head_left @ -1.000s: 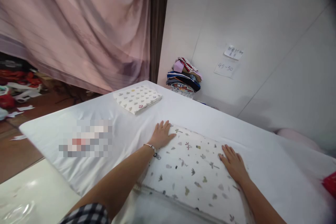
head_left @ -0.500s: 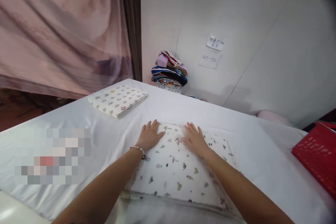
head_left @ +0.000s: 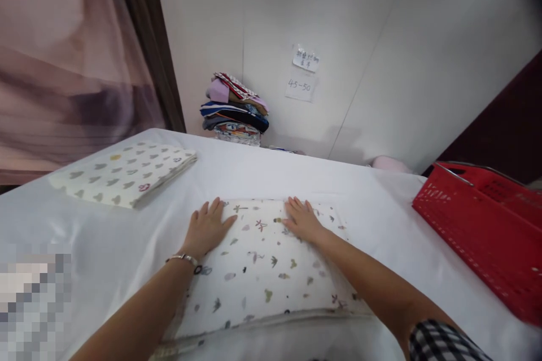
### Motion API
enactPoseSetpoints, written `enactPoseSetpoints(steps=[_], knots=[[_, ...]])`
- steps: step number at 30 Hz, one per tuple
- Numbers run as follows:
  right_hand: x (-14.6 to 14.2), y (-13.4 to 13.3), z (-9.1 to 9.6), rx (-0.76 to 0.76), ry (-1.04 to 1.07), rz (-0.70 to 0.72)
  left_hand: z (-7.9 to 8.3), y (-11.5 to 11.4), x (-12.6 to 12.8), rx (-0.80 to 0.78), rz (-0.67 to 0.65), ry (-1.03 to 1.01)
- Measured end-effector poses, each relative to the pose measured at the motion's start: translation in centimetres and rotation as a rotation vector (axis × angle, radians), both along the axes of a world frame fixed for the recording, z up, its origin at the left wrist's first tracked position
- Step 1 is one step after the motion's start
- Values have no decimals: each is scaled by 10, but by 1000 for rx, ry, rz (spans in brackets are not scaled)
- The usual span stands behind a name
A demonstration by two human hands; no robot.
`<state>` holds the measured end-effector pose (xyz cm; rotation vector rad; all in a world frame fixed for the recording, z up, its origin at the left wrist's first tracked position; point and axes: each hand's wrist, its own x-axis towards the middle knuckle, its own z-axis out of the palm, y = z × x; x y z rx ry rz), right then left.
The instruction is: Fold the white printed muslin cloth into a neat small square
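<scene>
2 bare hands rest flat on a printed cloth (head_left: 262, 262) on a white-covered table (head_left: 381, 220).

Left hand (head_left: 207, 229) and right hand (head_left: 302, 220), fingers spread and holding nothing, press its far edge near the table's front middle. Folded cloth (head_left: 122, 172) at far left; red basket (head_left: 486, 225) at right edge.

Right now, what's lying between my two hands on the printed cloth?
Nothing but the printed cloth itself: in the head view, the stretch between the left hand and the right hand, both flat on it, is bare patterned fabric.
</scene>
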<state>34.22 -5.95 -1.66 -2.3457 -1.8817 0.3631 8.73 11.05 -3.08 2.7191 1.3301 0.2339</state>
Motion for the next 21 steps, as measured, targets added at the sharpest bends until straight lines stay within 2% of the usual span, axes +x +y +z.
enactPoseSetpoints(steps=[3,5,11,14,17,21], knots=[[27,-23,-7,-24,-25,-128,-1,1,1,23,-18,-4],[39,-29,-11,-32,-31,-164,-1,2,1,22,-21,1],[42,-31,-11,-29,-41,-146,0,2,1,26,-17,15],[50,-46,-14,5,-117,-264,0,2,2,34,-17,8],[63,-58,-18,-22,-110,-406,1,1,2,31,-21,8],[69,-56,-14,-60,-79,-424,3,0,3,1,-7,11]])
